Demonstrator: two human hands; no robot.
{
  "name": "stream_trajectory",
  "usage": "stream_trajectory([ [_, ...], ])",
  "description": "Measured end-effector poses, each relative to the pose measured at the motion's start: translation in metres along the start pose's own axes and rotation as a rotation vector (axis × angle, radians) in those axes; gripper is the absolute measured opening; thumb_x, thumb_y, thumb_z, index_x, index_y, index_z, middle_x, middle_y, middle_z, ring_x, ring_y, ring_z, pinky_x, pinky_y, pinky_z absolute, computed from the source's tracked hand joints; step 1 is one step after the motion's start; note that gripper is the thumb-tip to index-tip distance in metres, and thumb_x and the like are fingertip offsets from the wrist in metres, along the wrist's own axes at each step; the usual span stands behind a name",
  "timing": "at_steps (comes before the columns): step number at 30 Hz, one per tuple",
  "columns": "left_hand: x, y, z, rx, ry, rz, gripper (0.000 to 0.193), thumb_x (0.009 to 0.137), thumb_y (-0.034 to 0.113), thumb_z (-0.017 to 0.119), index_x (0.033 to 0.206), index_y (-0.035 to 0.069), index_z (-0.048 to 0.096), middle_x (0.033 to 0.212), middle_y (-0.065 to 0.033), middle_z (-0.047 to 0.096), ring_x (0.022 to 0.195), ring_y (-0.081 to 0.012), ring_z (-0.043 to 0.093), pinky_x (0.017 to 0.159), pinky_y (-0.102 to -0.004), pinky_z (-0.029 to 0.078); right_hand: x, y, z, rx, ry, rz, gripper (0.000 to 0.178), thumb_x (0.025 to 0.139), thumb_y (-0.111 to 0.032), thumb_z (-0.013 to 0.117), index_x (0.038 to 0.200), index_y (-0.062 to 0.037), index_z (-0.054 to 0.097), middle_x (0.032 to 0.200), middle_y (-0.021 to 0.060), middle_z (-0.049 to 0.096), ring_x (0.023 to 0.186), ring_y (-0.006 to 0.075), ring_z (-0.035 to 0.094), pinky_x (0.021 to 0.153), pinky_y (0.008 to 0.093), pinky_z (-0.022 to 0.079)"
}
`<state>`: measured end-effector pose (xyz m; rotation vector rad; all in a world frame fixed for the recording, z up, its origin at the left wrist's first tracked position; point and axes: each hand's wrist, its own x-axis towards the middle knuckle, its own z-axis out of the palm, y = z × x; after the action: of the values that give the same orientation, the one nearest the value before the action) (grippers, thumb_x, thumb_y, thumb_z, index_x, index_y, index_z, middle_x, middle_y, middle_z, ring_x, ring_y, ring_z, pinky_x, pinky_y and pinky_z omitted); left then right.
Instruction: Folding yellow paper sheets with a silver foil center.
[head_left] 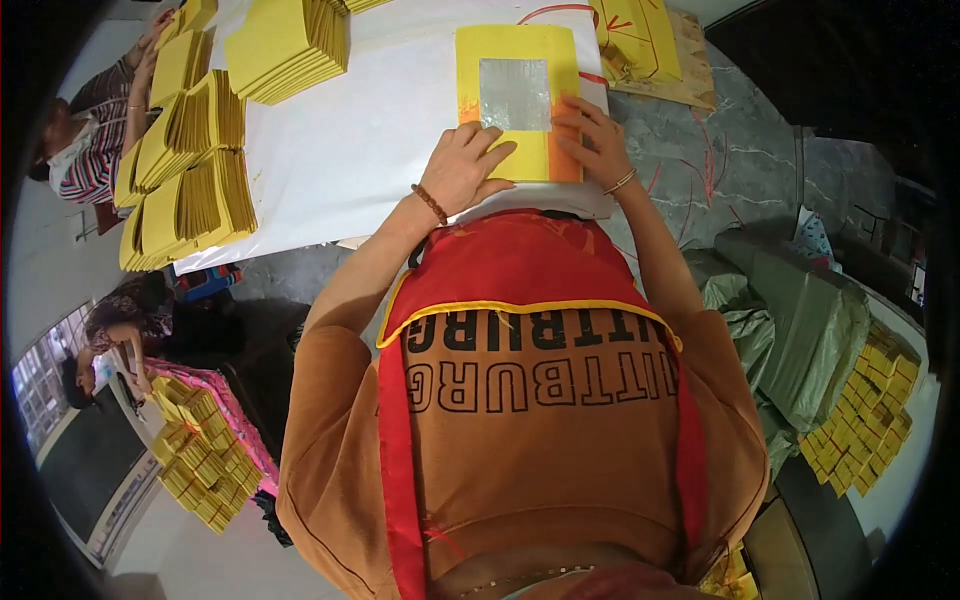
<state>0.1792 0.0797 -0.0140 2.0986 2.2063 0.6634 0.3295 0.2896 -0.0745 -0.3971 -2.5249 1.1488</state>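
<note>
A yellow paper sheet [520, 45] with a silver square and orange patches lies at the near right edge of the white-covered table; whether it is one sheet or a stack, I cannot tell. My left hand [466, 165] rests on its lower left side, fingers slightly bent and apart, the thumb along the near edge. On the right side, my right hand [598, 145] lies with spread fingers over the orange strip. Neither hand is lifting the paper.
Folded yellow paper bundles [190, 210] line the table's left side, where another person [90, 150] works. A larger stack [285, 50] stands at the far edge. A second person [125, 325] bends over more bundles at left. Green wrapped packages [800, 330] sit at right.
</note>
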Motion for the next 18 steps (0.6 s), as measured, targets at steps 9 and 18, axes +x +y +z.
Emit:
stream_trajectory([
  [9,0.011,-0.014,0.002,-0.424,-0.041,0.025,0.016,0.081,0.020,0.059,0.086,0.006,0.062,0.085,-0.0065,0.060,0.083,-0.0245,0.056,0.072,-0.0327,0.046,0.004,-0.007,-0.003,-0.025,0.003,0.030,0.024,0.072,-0.021,0.066,0.093,-0.0108,0.065,0.118,0.0049,0.055,0.100,0.0197,0.058,0.081,0.0295,0.046],
  [18,0.017,-0.020,0.000,-0.508,-0.129,-0.090,0.014,0.082,0.014,0.058,0.086,0.001,0.062,0.079,-0.0100,0.059,0.073,-0.0246,0.057,0.065,-0.0319,0.046,0.002,0.005,0.004,0.175,0.049,0.098,0.024,0.082,-0.033,0.055,0.094,-0.0175,0.069,0.123,-0.0034,0.052,0.103,0.0121,0.052,0.090,0.0306,0.028],
])
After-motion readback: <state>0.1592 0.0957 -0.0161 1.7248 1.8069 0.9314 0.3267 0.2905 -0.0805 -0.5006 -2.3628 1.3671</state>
